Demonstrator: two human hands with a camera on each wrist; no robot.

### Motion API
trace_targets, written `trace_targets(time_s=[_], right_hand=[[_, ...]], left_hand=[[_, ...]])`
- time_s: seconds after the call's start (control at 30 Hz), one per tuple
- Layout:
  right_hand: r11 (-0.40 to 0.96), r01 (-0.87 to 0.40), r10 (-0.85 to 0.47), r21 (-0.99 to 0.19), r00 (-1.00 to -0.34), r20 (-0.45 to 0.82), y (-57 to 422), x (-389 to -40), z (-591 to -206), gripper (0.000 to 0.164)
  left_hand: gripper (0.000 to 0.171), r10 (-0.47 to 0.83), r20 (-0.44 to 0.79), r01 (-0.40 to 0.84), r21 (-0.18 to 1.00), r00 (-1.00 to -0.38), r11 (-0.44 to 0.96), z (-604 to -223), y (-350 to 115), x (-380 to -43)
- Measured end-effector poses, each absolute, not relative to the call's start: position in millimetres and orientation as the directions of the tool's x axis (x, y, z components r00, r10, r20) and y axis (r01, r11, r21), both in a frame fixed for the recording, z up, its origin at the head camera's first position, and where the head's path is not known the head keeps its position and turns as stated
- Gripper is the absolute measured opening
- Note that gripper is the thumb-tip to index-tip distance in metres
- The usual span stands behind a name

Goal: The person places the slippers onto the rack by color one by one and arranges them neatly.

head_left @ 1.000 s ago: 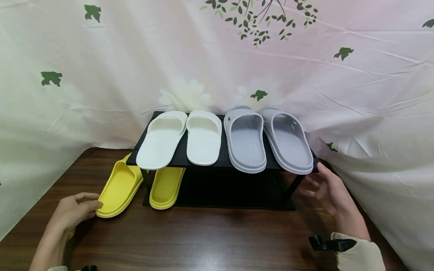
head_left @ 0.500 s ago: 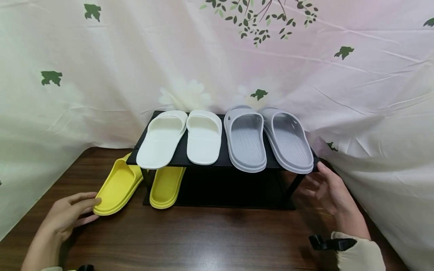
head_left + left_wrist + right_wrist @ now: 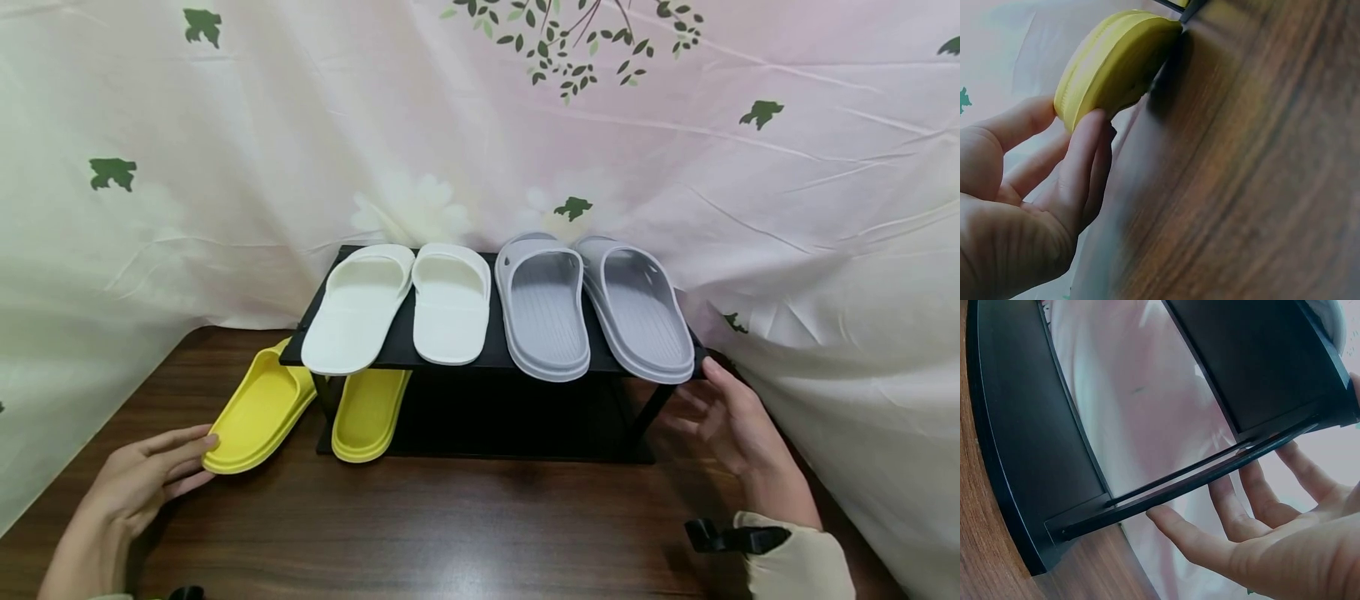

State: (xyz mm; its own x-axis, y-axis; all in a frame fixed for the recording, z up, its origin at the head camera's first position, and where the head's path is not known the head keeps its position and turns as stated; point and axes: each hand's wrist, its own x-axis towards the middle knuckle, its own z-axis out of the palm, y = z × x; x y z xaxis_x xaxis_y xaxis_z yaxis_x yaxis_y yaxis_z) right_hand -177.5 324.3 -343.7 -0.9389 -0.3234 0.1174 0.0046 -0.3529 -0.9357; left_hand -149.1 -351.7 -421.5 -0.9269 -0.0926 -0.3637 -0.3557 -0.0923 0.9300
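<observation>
My left hand [image 3: 142,475] pinches the heel end of a yellow slipper [image 3: 258,412], thumb on top and fingers under the sole. In the left wrist view this yellow slipper [image 3: 1110,59] is tilted, its heel raised over the table; its toe lies beside the left end of a black shoe rack [image 3: 517,417]. The other yellow slipper [image 3: 367,417] sits on the lower shelf at the left, its front hidden under the upper shelf. My right hand [image 3: 731,425] holds the rack's right end, thumb on the upper shelf's corner, fingertips against the side bars [image 3: 1166,494].
On the upper shelf stand a pair of white slippers [image 3: 450,317] at the left and a pair of grey slippers [image 3: 546,325] at the right. A patterned cloth [image 3: 300,150] hangs close behind the rack and at both sides. The dark wooden table [image 3: 420,533] extends in front.
My left hand has drawn the outer yellow slipper slightly left and back from the rack, with its fingers now further under the heel. My right hand and the rack have stayed put.
</observation>
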Motion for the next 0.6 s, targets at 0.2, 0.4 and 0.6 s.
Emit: trace_targets(time_s=[0.2, 0.4, 0.6], right_hand=[[-0.355, 0.003, -0.326, -0.935, -0.938, 0.12, 324, -177, -343, 0.041], [-0.352, 0.003, -0.33, -0.936, -0.936, 0.121, 325, -177, -343, 0.042], [-0.343, 0.003, -0.33, -0.939, -0.937, 0.118, 324, -178, -344, 0.041]], left_hand=[[0.019, -0.11, -0.312, -0.296, 0.945, -0.944, -0.136, -420, -353, -149], [0.021, -0.118, -0.24, -0.218, 0.96, -0.963, -0.176, -415, -356, -147], [0.026, -0.109, -0.134, -0.106, 0.967, -0.985, -0.23, -408, -358, -144]])
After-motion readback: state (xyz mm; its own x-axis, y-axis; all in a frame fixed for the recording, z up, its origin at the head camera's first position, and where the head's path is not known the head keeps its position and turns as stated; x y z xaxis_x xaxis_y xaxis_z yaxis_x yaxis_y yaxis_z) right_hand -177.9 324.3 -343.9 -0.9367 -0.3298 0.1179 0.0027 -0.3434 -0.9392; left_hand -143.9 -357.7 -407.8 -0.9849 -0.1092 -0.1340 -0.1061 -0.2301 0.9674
